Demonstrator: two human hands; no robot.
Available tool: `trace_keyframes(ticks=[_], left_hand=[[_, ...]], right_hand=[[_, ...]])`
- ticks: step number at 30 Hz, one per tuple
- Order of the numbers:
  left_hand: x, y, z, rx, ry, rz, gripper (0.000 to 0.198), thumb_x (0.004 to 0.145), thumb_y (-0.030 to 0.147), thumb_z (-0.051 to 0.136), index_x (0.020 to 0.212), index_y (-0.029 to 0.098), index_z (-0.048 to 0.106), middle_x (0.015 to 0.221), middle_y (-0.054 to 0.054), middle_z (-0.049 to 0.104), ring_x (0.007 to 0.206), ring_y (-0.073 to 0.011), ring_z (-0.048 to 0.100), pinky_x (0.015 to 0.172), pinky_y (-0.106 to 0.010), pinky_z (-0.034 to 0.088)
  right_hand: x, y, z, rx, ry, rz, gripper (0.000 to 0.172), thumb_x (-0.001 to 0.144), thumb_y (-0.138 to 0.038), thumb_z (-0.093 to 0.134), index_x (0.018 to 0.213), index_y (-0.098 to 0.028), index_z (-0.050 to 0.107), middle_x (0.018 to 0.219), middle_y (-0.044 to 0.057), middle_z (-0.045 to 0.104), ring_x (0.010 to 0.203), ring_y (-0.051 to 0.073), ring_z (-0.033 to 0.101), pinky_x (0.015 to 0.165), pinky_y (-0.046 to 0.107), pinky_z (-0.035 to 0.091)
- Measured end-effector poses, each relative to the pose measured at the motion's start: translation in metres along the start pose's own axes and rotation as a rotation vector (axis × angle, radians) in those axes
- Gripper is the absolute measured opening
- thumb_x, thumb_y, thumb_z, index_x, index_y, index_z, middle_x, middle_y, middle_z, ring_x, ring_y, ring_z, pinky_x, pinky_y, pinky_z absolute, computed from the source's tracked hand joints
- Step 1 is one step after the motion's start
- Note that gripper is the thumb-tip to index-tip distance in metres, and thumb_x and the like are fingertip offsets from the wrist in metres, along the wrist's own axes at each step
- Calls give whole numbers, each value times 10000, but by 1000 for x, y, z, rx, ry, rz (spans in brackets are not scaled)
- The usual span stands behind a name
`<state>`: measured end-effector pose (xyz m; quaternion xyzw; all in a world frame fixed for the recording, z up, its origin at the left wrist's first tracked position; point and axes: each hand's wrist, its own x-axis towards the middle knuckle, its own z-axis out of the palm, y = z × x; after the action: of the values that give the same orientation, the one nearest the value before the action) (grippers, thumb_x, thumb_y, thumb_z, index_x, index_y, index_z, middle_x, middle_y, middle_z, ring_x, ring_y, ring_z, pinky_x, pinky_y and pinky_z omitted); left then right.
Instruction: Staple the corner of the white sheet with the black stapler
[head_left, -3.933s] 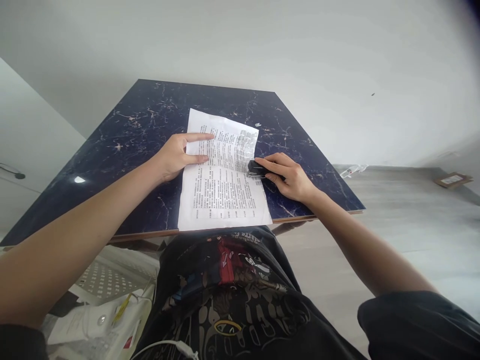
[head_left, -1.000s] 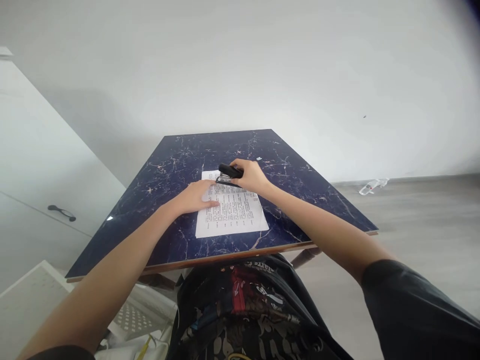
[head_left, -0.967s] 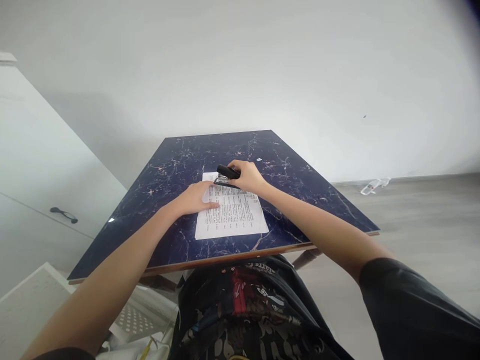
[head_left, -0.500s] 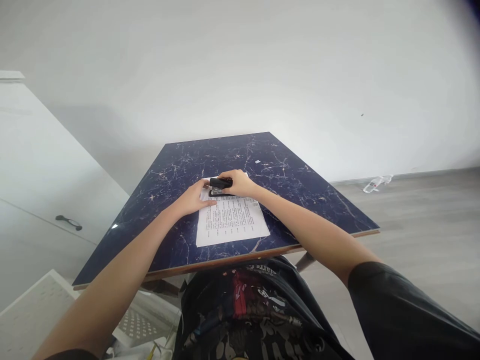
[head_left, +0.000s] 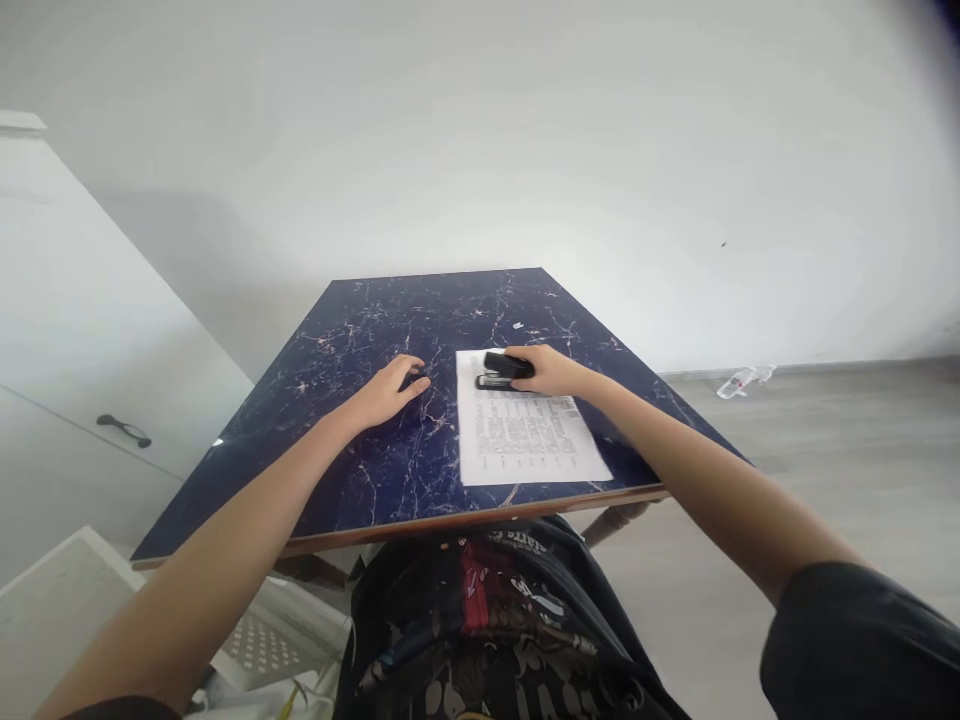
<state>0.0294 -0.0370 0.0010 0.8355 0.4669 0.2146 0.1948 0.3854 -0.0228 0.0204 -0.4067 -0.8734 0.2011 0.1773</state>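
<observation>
White printed sheets of paper [head_left: 525, 435] lie flat on the right half of a dark blue marbled table [head_left: 360, 330]. My right hand [head_left: 551, 370] is closed round a black stapler [head_left: 504, 370] that sits on the paper's far left corner. My left hand [head_left: 390, 388] rests palm down on the bare tabletop to the left of the paper, fingers loosely stretched and holding nothing. A gap of table separates it from the sheets.
A small white scrap [head_left: 517, 325] lies on the table beyond the stapler. A white cabinet with a dark handle [head_left: 124, 430] stands at left, a white perforated bin [head_left: 277, 640] below the table. A clear plastic bottle [head_left: 739, 380] lies on the grey floor at right.
The paper and stapler have shifted right across the table with my right hand. My left hand has come off the paper and now lies on bare table.
</observation>
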Motion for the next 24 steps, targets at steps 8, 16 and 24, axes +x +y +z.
trace_keyframes(ticks=[8, 16, 24], left_hand=[[6, -13, 2, -89, 137, -22, 558, 1018, 698, 442, 1307, 252, 613, 1386, -140, 601, 1216, -318, 652, 1030, -472, 529], [10, -24, -2, -111, 401, -5, 307, 1041, 473, 501, 1060, 223, 677, 1123, -85, 665, 993, -225, 660, 943, -403, 530], [19, -88, -49, -463, 795, -129, 362, 953, 568, 623, 898, 216, 692, 947, -63, 668, 766, -167, 618, 625, -264, 459]], right_hand=[[2, 92, -47, 144, 392, 178, 672, 961, -779, 470, 1247, -227, 726, 1279, 147, 746, 1193, 332, 689, 1024, 529, 553], [66, 102, -7, -294, -40, 248, 927, 974, -836, 299, 1690, -249, 337, 1796, 104, 141, 1650, 388, 119, 1313, 625, 123], [127, 63, 36, -374, -129, 340, 918, 997, -813, 222, 1735, -269, 173, 1798, 155, 25, 1655, 402, -1, 1233, 780, 33]])
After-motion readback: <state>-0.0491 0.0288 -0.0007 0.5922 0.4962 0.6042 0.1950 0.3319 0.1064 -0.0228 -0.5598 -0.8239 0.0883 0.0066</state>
